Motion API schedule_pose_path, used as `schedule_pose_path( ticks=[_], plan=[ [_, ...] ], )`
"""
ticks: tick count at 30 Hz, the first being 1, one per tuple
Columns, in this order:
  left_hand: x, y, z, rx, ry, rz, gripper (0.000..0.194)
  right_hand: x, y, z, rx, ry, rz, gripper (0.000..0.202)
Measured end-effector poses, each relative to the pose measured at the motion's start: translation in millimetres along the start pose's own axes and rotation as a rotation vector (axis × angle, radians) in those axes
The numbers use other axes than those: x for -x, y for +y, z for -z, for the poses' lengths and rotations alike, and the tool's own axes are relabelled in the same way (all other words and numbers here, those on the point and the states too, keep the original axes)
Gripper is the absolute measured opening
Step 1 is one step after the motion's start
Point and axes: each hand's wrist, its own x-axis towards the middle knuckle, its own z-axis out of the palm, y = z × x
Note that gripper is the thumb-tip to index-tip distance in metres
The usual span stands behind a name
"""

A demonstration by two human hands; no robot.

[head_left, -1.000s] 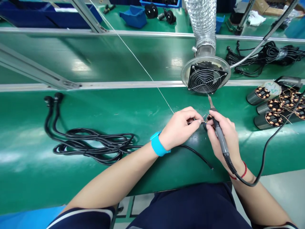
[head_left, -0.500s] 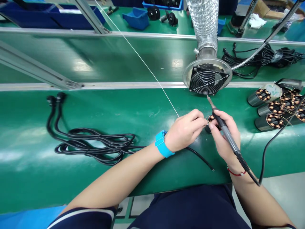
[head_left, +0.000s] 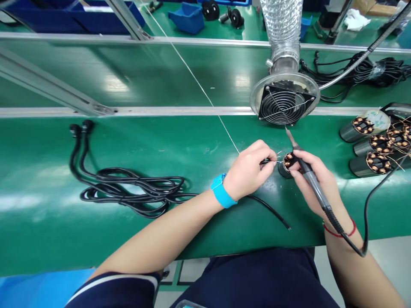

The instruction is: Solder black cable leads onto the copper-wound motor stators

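In my right hand (head_left: 316, 177) is a soldering iron (head_left: 308, 175), gripped like a pen, its tip pointing up and away toward the fan. My left hand (head_left: 252, 167) is closed in a pinch on thin wires (head_left: 278, 161); a short black piece shows between the fingers. The wire ends stick out toward a motor stator (head_left: 287, 164) with copper windings, which stands upright on the bench between my hands. A thin white line (head_left: 205, 94) runs from the upper left down to my left hand. Under that wrist lies a black cable end (head_left: 272, 211).
Coiled black power cables (head_left: 135, 188) lie at left on the green bench (head_left: 41, 171). A fume extractor fan (head_left: 282, 107) hangs just beyond my hands. More copper-wound stators (head_left: 369, 164) stand at right, and bundled black cables (head_left: 369, 70) lie behind the rail.
My hands have moved apart slightly, the right one shifting right with the soldering iron. The stator between them now shows more fully. The whole view has shifted a little.
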Motion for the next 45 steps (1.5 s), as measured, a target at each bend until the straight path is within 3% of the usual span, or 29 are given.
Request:
schedule_pose_path(
  ticks=[3, 6, 9, 13, 20, 24, 45],
  plan=[
    [0, 0, -1.9, 0.012, 0.013, 0.025, 0.017, -8, 5, -10, 0.052, 0.117, 0.000, 0.033],
    [1, 1, -4.2, 0.025, 0.030, 0.034, 0.015, -7, 7, -17, 0.031, 0.147, 0.008, 0.036],
    [4, 2, -7.4, 0.053, 0.047, 0.016, 0.014, 4, 4, -15, -0.002, 0.164, 0.005, 0.041],
    [8, 2, -12.6, 0.080, 0.066, -0.028, 0.017, 24, -3, -10, -0.047, 0.313, -0.054, 0.042],
    [9, 1, -15.4, 0.030, 0.087, -0.078, 0.017, 48, -7, -13, -0.097, 0.532, 0.142, 0.028],
    [9, 0, -14.6, 0.005, 0.091, -0.089, 0.017, 52, -7, -11, -0.181, 0.545, 0.249, 0.019],
    [7, -1, -14.1, -0.033, 0.101, -0.110, 0.015, 51, -8, -14, -0.209, 0.529, 0.230, 0.016]
  ],
)
